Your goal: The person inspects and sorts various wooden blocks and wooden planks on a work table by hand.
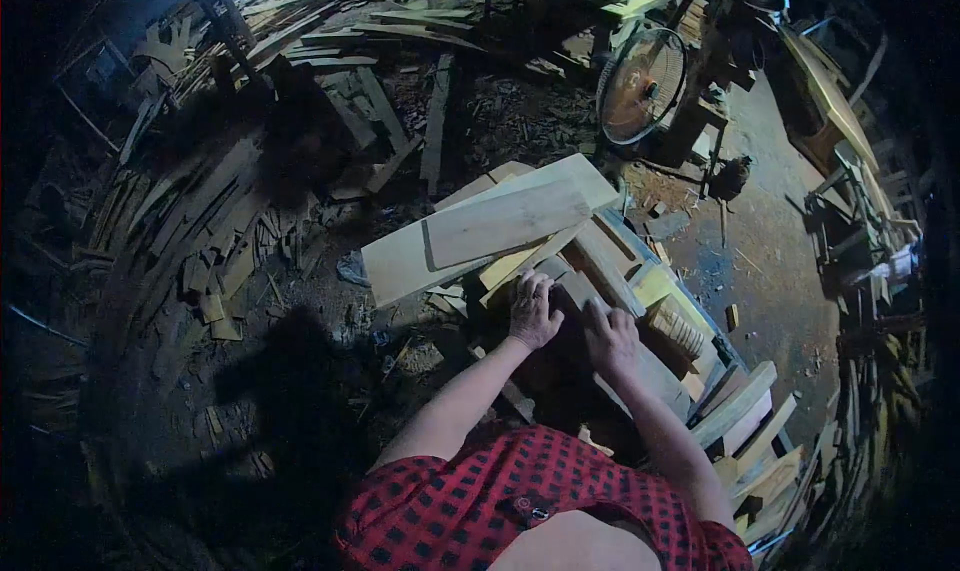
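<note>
Between the left hand [535, 313] and right hand [612, 345], fingers bent, grip unclear, a block [577, 289] lies nearer than the board [500, 221]. It looks stiff, fairly heavy, best held by both sides.

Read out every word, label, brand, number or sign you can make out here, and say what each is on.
No text can be read in this view.
Red checked shirt: a small dark spot with a pale mark on it, too small to read.
Fan: any brand is too blurred to tell.
Large pale board: no lettering shows.
</note>
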Available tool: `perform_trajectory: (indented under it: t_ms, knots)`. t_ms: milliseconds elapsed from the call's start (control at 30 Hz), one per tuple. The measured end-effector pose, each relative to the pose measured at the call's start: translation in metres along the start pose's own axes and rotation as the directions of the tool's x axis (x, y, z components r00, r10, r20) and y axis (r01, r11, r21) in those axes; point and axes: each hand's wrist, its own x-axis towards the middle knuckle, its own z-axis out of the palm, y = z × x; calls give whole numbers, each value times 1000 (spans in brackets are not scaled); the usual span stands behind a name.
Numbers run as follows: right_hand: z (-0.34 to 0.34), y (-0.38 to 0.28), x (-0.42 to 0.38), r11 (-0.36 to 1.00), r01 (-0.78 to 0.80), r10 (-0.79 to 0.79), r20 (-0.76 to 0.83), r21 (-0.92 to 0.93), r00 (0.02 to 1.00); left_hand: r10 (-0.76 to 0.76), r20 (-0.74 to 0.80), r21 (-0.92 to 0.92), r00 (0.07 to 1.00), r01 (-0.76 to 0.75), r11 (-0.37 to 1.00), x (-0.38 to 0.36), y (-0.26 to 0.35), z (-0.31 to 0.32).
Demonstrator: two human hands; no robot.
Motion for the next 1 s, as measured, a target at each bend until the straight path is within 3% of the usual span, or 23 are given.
perform_trajectory:
  t_ms: [67, 200, 300, 400, 500, 567, 667, 833, 1000]
  knots:
    - [17, -5, 27, 996, 76, -78, -32, -50, 996, 21, -96, 60, 995, -16, 998, -2, -7, 10]
    - [18, -5, 28, 993, 41, -39, 18, -114, 999, -63, -69, -8, 996, 62, 998, -1, -3, 10]
    - [8, 1, -6, 997, 16, -20, -56, -82, 998, -23, -49, -48, 999, 21, 999, 0, 3, 2]
    - [-12, 19, -66, 998, -38, 38, 6, -44, 999, -33, -85, -59, 996, 28, 998, 3, 7, 3]
    - [-31, 40, -129, 995, -61, 59, -29, -83, 998, -24, -61, -62, 998, 20, 998, 5, 9, -1]
    - [-38, 48, -158, 976, -73, 64, -51, -207, 997, -20, -33, -72, 999, 17, 997, 5, 9, 0]
    - [-32, 56, -169, 982, -92, 76, -100, -163, 992, -7, -22, -34, 1000, 6, 999, 0, -3, 13]
    - [-14, 36, -101, 982, -190, 190, 5, 0, 982, -10, -24, -54, 1000, 8, 999, 3, 2, 9]
    - [20, 12, 6, 999, 35, -31, -121, 29, 992, 27, -8, -21, 1000, -27, 999, 6, 5, -3]
